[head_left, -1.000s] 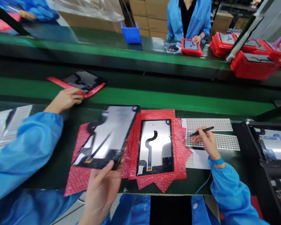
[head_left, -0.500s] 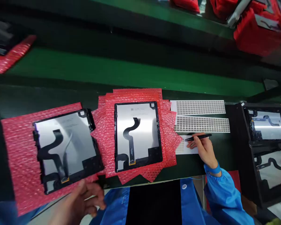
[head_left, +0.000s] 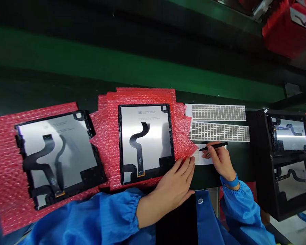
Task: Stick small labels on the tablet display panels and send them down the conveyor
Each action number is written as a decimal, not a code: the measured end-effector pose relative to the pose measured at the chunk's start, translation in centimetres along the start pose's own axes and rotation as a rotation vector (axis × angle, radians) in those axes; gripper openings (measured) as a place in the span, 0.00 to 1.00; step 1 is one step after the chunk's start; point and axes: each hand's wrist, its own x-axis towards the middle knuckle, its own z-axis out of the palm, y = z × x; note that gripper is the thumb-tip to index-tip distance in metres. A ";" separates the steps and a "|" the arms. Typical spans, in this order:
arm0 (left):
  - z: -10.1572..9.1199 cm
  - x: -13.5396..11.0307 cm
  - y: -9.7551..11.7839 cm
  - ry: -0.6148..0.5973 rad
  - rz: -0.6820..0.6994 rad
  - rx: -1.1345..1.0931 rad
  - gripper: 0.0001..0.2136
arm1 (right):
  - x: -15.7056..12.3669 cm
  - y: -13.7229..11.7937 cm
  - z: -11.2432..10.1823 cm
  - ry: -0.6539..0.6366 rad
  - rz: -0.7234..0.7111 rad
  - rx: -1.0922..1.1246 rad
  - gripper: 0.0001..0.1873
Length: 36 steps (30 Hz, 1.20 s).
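Note:
My right hand (head_left: 220,161) is closed around black tweezers (head_left: 214,146), their tips pointing left over a white label sheet (head_left: 205,160). My left hand (head_left: 177,182) lies flat, fingers together and stretched out, over the lower right corner of the red bubble wrap (head_left: 180,136), its fingertips close to that sheet. On the wrap rests a display panel (head_left: 156,143), silver-backed in a black frame, with a black flex cable (head_left: 140,156). A second display panel (head_left: 71,149) lies to the left on its own red bubble wrap (head_left: 7,170). What the tweezer tips touch is too small to tell.
Two sheets of small grey labels, an upper one (head_left: 219,112) and a lower one (head_left: 219,132), lie beyond my right hand. At the right stands a black holder (head_left: 266,190) with more panels in it. A shelf with red bubble-wrapped bundles (head_left: 287,37) runs above.
My left hand has come from the lower left, across to the right, onto the bubble wrap beside the label sheet. The right hand keeps the tweezers at the sheet. The camera view has shifted slightly.

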 end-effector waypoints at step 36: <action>-4.5 -9.4 -13.7 0.399 -0.435 -0.091 0.15 | 9.5 -10.9 19.2 -0.307 0.029 0.200 0.19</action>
